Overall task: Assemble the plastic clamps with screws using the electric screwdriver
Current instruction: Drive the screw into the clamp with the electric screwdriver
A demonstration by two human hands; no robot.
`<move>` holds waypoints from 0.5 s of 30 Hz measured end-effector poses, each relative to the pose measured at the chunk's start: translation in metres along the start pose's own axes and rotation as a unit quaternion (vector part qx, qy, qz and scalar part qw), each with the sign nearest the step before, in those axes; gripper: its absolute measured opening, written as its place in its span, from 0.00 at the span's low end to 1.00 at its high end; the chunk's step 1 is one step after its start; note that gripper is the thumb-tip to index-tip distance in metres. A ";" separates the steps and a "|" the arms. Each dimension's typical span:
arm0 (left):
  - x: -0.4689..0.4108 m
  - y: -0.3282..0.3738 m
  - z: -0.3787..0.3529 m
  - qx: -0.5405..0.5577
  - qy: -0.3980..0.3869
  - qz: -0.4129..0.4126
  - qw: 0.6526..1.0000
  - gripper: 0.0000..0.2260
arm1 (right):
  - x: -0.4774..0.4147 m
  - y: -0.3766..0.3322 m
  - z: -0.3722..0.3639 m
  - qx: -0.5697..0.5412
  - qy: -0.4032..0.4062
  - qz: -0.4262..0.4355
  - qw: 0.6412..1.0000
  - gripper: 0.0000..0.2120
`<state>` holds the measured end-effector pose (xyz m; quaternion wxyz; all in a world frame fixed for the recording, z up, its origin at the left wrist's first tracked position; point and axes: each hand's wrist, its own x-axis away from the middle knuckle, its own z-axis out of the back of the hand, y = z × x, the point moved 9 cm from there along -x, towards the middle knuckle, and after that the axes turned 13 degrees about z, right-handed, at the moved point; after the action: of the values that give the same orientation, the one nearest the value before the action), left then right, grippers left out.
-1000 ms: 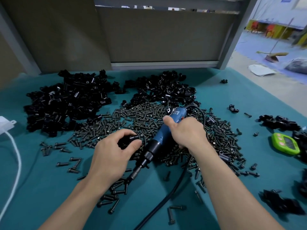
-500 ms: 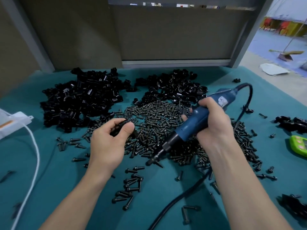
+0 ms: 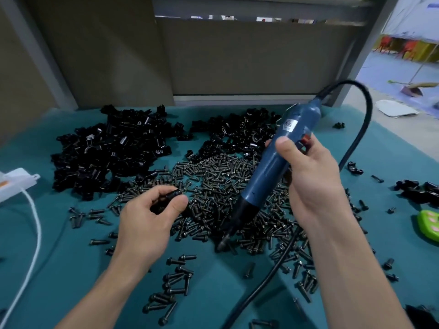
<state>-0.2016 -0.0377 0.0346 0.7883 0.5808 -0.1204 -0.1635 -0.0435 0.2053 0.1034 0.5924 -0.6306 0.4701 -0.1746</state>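
My right hand (image 3: pixel 311 184) grips a blue electric screwdriver (image 3: pixel 275 162), tilted with its black tip (image 3: pixel 224 241) down among a wide spread of dark screws (image 3: pixel 213 186). Its black cable (image 3: pixel 356 129) arcs up and over to the right. My left hand (image 3: pixel 147 219) pinches a small black clamp (image 3: pixel 169 198) between thumb and fingers, left of the tip and apart from it. Two heaps of black plastic clamps lie behind: a big heap (image 3: pixel 111 150) at the left and a smaller heap (image 3: pixel 235 134) in the middle.
The table wears a teal cloth (image 3: pixel 59 269). A white box (image 3: pixel 16 184) with a white cord (image 3: pixel 33 245) sits at the left edge. A green timer (image 3: pixel 428 224) and more black clamps (image 3: pixel 418 188) lie at the right. A grey panel (image 3: pixel 237 58) closes the back.
My right hand has lifted the screwdriver from lying low over the screws to steeply tilted, its cable rising with it. My left hand has stayed by the screws, holding its black piece.
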 end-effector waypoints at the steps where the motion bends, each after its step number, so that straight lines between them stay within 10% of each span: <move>1: 0.001 0.000 -0.001 -0.003 0.000 0.002 1.000 0.13 | -0.003 -0.005 -0.001 0.005 -0.009 0.023 1.000 0.09; 11: -0.001 -0.004 -0.003 -0.040 0.003 0.016 0.999 0.07 | -0.001 0.003 -0.013 -0.054 0.036 -0.011 0.998 0.32; 15: 0.000 -0.006 -0.005 -0.059 -0.004 0.020 0.998 0.07 | -0.002 0.011 -0.006 -0.113 0.090 -0.042 0.989 0.21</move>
<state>-0.2008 -0.0350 0.0279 0.8238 0.5302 -0.1250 -0.1569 -0.0534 0.2050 0.0950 0.4647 -0.6944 0.5111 -0.2015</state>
